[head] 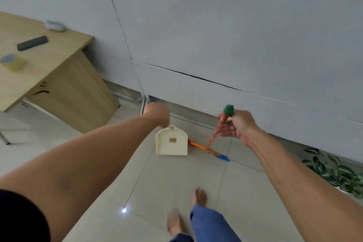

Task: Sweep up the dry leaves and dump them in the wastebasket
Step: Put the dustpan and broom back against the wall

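Observation:
A cream dustpan (171,142) stands upright on the tiled floor near the wall. My left hand (158,114) is closed on the top of its handle. Right of the pan, a broom with an orange striped stick (213,135), a green cap and an orange and blue head (208,149) rests on the floor. My right hand (236,125) grips the stick just below the green cap. No dry leaves or wastebasket show in this view.
A wooden desk (59,68) stands at the left with a tape roll (12,62), a dark block (32,43) and a pale object on it. A leafy plant (337,173) sits at the right by the grey wall. My bare feet (199,196) are on the tiles below.

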Demonstrator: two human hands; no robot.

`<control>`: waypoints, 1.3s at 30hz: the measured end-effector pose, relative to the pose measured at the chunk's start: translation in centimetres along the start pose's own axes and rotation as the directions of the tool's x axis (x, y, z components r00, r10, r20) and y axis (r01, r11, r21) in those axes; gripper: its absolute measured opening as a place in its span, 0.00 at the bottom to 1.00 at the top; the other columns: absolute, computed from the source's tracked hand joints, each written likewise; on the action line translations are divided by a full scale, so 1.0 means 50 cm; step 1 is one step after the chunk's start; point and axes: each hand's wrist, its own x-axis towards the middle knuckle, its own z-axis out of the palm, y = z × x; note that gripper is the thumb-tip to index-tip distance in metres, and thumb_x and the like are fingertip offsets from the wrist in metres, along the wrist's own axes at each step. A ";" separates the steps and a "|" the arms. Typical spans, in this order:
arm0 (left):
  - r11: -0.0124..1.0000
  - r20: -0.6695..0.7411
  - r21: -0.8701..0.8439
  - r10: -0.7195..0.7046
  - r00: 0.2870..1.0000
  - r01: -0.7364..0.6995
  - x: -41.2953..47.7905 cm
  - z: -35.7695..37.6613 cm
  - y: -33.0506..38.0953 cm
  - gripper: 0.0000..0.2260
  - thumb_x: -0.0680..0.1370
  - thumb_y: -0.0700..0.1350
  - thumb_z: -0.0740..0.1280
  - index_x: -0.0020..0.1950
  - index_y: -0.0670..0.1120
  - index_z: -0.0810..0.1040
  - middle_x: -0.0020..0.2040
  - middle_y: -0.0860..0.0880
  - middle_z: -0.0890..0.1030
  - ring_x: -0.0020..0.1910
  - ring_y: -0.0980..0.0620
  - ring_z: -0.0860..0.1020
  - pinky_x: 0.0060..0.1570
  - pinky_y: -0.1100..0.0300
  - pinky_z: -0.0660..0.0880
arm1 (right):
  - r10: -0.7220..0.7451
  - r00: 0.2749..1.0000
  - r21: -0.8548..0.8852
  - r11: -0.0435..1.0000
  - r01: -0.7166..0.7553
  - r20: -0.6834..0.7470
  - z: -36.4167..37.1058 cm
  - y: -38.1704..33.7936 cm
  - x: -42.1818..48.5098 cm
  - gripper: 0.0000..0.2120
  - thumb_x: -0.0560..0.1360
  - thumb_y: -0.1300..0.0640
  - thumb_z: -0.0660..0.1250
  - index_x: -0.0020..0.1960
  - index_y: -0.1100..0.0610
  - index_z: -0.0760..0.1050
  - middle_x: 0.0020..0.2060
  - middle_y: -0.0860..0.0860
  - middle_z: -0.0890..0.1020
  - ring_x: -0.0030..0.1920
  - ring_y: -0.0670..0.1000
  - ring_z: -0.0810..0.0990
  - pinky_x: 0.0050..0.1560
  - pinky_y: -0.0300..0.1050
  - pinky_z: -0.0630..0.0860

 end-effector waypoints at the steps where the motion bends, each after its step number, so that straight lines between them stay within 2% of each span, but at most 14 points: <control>1: 1.000 -0.009 0.013 0.001 1.000 -0.001 0.025 -0.012 -0.003 0.05 0.71 0.38 0.64 0.36 0.46 0.74 0.32 0.51 0.75 0.34 0.52 0.77 0.36 0.62 0.73 | -0.035 0.999 0.015 0.999 0.035 0.001 0.005 -0.018 0.020 0.16 0.78 0.63 0.55 0.52 0.67 0.80 0.38 0.66 0.82 0.34 0.61 0.83 0.33 0.48 0.83; 4: 0.998 -0.076 0.059 0.004 0.997 0.000 0.098 -0.050 -0.010 0.05 0.70 0.38 0.66 0.44 0.45 0.79 0.37 0.49 0.78 0.42 0.49 0.81 0.38 0.61 0.74 | -0.139 0.990 -0.013 0.990 0.139 -0.004 0.017 -0.063 0.083 0.16 0.75 0.65 0.56 0.55 0.63 0.80 0.35 0.62 0.83 0.33 0.56 0.83 0.31 0.44 0.78; 6: 0.996 -0.114 0.093 0.007 0.993 0.004 0.145 -0.075 -0.012 0.08 0.71 0.38 0.66 0.47 0.45 0.80 0.40 0.47 0.77 0.44 0.47 0.80 0.39 0.60 0.74 | -0.256 0.966 -0.169 0.954 0.249 -0.022 0.029 -0.088 0.116 0.11 0.76 0.63 0.61 0.54 0.59 0.80 0.34 0.58 0.83 0.32 0.53 0.81 0.32 0.43 0.77; 8: 0.995 -0.123 0.101 0.013 0.992 0.000 0.194 -0.101 -0.013 0.08 0.71 0.37 0.66 0.48 0.44 0.81 0.41 0.47 0.78 0.43 0.47 0.80 0.38 0.60 0.73 | -0.394 0.919 -0.400 0.847 0.349 -0.032 0.042 -0.115 0.144 0.07 0.78 0.53 0.65 0.49 0.55 0.79 0.34 0.54 0.83 0.31 0.50 0.81 0.35 0.44 0.78; 10: 0.996 -0.145 0.094 0.021 0.989 -0.008 0.237 -0.121 -0.014 0.09 0.70 0.36 0.67 0.49 0.43 0.81 0.44 0.46 0.81 0.45 0.46 0.80 0.38 0.60 0.73 | -0.490 0.872 -0.603 0.691 0.398 0.014 0.054 -0.139 0.166 0.11 0.79 0.47 0.63 0.47 0.53 0.78 0.35 0.51 0.83 0.34 0.48 0.80 0.35 0.41 0.74; 13: 0.996 -0.143 0.085 0.037 0.989 -0.025 0.287 -0.132 -0.015 0.09 0.71 0.36 0.67 0.50 0.42 0.80 0.47 0.45 0.81 0.47 0.45 0.81 0.38 0.59 0.73 | -0.510 0.855 -0.716 0.562 0.416 0.096 0.062 -0.175 0.195 0.13 0.80 0.46 0.61 0.46 0.53 0.77 0.37 0.49 0.83 0.36 0.49 0.79 0.34 0.40 0.69; 15: 0.995 -0.132 0.088 0.061 0.989 -0.049 0.312 -0.129 -0.015 0.09 0.71 0.35 0.67 0.50 0.42 0.81 0.47 0.44 0.81 0.46 0.45 0.81 0.38 0.58 0.73 | -0.499 0.854 -0.739 0.519 0.431 0.147 0.061 -0.192 0.207 0.14 0.81 0.46 0.60 0.44 0.54 0.76 0.37 0.50 0.83 0.36 0.49 0.79 0.35 0.40 0.70; 18: 0.991 -0.127 0.103 0.093 0.988 -0.080 0.350 -0.131 -0.018 0.09 0.71 0.35 0.67 0.49 0.42 0.81 0.46 0.44 0.81 0.45 0.45 0.80 0.38 0.58 0.74 | -0.480 0.854 -0.738 0.499 0.455 0.202 0.059 -0.228 0.220 0.15 0.81 0.45 0.59 0.45 0.54 0.77 0.37 0.51 0.83 0.39 0.51 0.81 0.44 0.47 0.77; 21: 0.988 -0.131 0.107 0.126 0.983 -0.113 0.387 -0.139 -0.021 0.10 0.70 0.34 0.67 0.49 0.41 0.81 0.46 0.44 0.81 0.45 0.44 0.81 0.37 0.58 0.74 | -0.466 0.847 -0.744 0.464 0.480 0.256 0.068 -0.267 0.221 0.16 0.80 0.45 0.59 0.44 0.56 0.76 0.38 0.51 0.83 0.40 0.53 0.81 0.46 0.51 0.78; 26: 0.979 -0.150 0.121 0.180 0.972 -0.162 0.438 -0.165 -0.036 0.09 0.69 0.32 0.68 0.48 0.41 0.81 0.43 0.44 0.81 0.42 0.44 0.80 0.35 0.59 0.73 | -0.448 0.831 -0.711 0.462 0.531 0.329 0.095 -0.330 0.206 0.17 0.81 0.45 0.60 0.44 0.59 0.75 0.39 0.54 0.83 0.41 0.54 0.82 0.49 0.56 0.78; 29: 0.970 -0.162 0.135 0.223 0.961 -0.202 0.466 -0.181 -0.054 0.10 0.68 0.31 0.67 0.46 0.41 0.81 0.42 0.44 0.81 0.41 0.44 0.80 0.35 0.59 0.74 | -0.460 0.821 -0.679 0.485 0.551 0.338 0.117 -0.367 0.203 0.17 0.81 0.47 0.60 0.44 0.60 0.74 0.39 0.56 0.82 0.42 0.56 0.82 0.50 0.55 0.78; 33: 0.945 -0.174 0.196 0.298 0.939 -0.263 0.508 -0.200 -0.084 0.09 0.69 0.32 0.68 0.46 0.41 0.81 0.44 0.44 0.81 0.43 0.43 0.81 0.36 0.58 0.75 | -0.423 0.828 -0.675 0.491 0.551 0.368 0.157 -0.399 0.216 0.16 0.81 0.47 0.60 0.45 0.58 0.75 0.40 0.55 0.82 0.43 0.55 0.82 0.51 0.55 0.78; 39: 0.931 -0.171 0.210 0.337 0.926 -0.300 0.566 -0.206 -0.119 0.06 0.71 0.32 0.68 0.45 0.41 0.81 0.38 0.45 0.80 0.38 0.45 0.80 0.36 0.58 0.77 | -0.384 0.825 -0.661 0.495 0.563 0.415 0.210 -0.445 0.235 0.16 0.81 0.47 0.60 0.48 0.59 0.78 0.41 0.53 0.82 0.43 0.53 0.81 0.52 0.53 0.78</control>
